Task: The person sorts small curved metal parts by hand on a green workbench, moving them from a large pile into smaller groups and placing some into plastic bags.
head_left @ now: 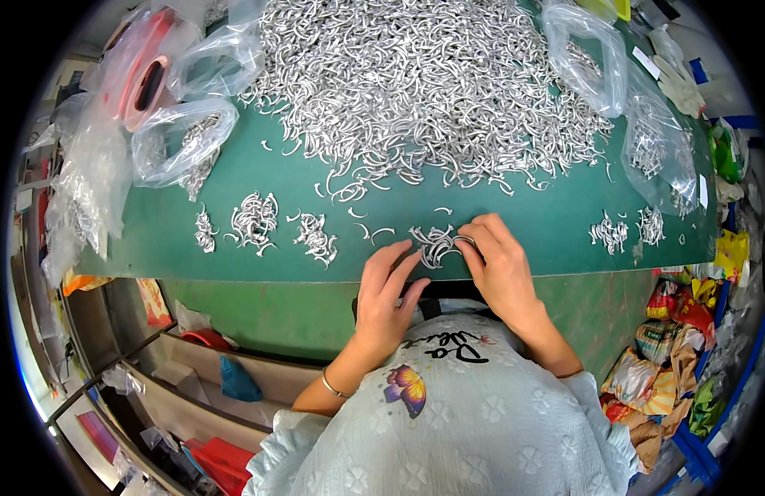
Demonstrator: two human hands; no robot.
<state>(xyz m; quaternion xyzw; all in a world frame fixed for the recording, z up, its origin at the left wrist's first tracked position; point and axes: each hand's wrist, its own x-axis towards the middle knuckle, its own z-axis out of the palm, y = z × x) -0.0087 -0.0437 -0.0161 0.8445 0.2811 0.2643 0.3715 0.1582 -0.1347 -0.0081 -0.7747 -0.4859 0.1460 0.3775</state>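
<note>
Between my hands, close to the table's front edge, lies a small heap of curved silver metal pieces [434, 246]. My right hand [502, 263] is at the heap's right side, thumb and forefinger pinched on a curved metal piece [464, 240]. On the other side my left hand [384, 296] rests over the edge, its fingers stretched and thumb apart, fingertips beside the heap. I see nothing held in it. A few loose curved pieces [383, 232] lie just beyond the left fingertips. Farther back spreads a large pile of the same pieces [424, 83].
Several small heaps [254, 221] sit to the left on the green table [515, 223], and two more [609, 234] to the right. Open plastic bags holding pieces stand at left [184, 145] and right [651, 140]. Drawers [225, 376] are below left; packages [647, 380] fill the right side.
</note>
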